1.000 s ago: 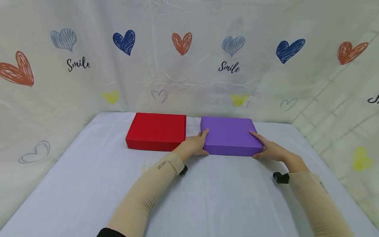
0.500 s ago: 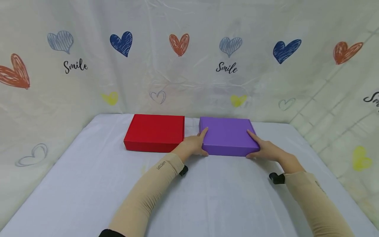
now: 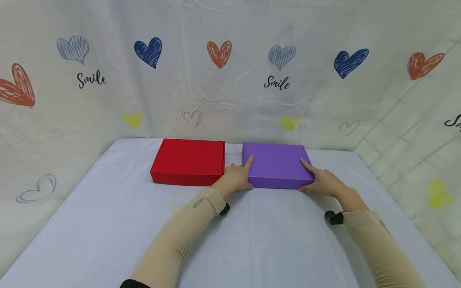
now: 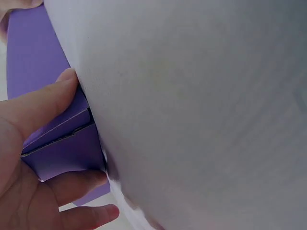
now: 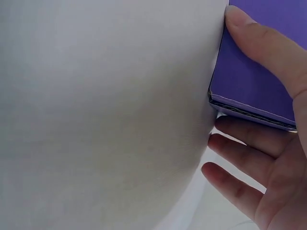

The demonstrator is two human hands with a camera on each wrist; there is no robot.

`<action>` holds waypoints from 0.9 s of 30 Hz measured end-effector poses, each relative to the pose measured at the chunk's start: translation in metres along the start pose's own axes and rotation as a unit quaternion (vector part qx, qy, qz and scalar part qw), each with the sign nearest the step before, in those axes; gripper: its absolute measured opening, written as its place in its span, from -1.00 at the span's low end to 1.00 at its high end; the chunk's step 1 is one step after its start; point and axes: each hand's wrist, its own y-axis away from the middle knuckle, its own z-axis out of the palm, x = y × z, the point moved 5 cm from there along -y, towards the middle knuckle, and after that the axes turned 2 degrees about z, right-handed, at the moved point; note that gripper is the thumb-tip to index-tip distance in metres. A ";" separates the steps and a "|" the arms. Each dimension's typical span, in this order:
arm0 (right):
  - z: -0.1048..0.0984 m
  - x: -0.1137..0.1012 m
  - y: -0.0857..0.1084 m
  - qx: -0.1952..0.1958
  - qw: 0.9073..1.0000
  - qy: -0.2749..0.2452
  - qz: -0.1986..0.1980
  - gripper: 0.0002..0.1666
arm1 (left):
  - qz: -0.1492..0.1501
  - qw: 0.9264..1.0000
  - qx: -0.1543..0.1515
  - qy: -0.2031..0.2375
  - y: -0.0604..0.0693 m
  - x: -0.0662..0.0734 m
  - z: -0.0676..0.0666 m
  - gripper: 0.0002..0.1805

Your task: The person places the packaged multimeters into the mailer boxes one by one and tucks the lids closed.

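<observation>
A closed purple cardboard box (image 3: pixel 277 162) lies flat near the table's back edge, on the right. My left hand (image 3: pixel 237 177) holds its left front corner. In the left wrist view the thumb (image 4: pixel 53 98) presses the front face and the fingers (image 4: pixel 74 184) lie along the side. My right hand (image 3: pixel 325 184) grips the opposite corner, thumb (image 5: pixel 261 43) on the front and the nearest finger (image 5: pixel 249 132) against the side. A closed red cardboard box (image 3: pixel 189 158) lies left of the purple one, its right front corner close behind my left wrist.
A white cloth covers the table (image 3: pixel 273 236). Just behind both boxes rises a pale backdrop (image 3: pixel 245 100) printed with hearts and "Smile". A narrow gap separates the two boxes. Black wrist cameras (image 3: pixel 333 218) sit beneath the beige sleeves (image 3: pixel 191 222).
My right hand has come slightly left, closer around the purple box's corner. The left hand stays at its corner. The whole view has shifted a little.
</observation>
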 end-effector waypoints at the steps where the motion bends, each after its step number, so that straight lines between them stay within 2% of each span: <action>1: 0.000 0.000 0.000 0.001 1.000 -0.001 0.002 0.38 | -0.002 1.000 0.000 0.002 0.000 0.000 0.000 0.22; 12: 0.000 0.002 -0.003 0.011 1.000 -0.007 0.003 0.35 | -0.021 1.000 0.000 0.008 0.003 0.001 -0.002 0.17; 16: -0.001 0.002 -0.003 0.001 1.000 -0.008 0.001 0.37 | -0.021 1.000 0.002 0.010 0.003 0.001 -0.005 0.17; 20: -0.004 0.003 -0.002 -0.026 0.999 -0.025 0.001 0.36 | -0.010 1.000 0.004 -0.009 0.002 0.002 -0.006 0.18; 27: -0.007 0.012 0.002 -0.095 0.987 -0.126 0.004 0.36 | 0.022 1.000 -0.002 -0.016 0.005 0.002 -0.007 0.19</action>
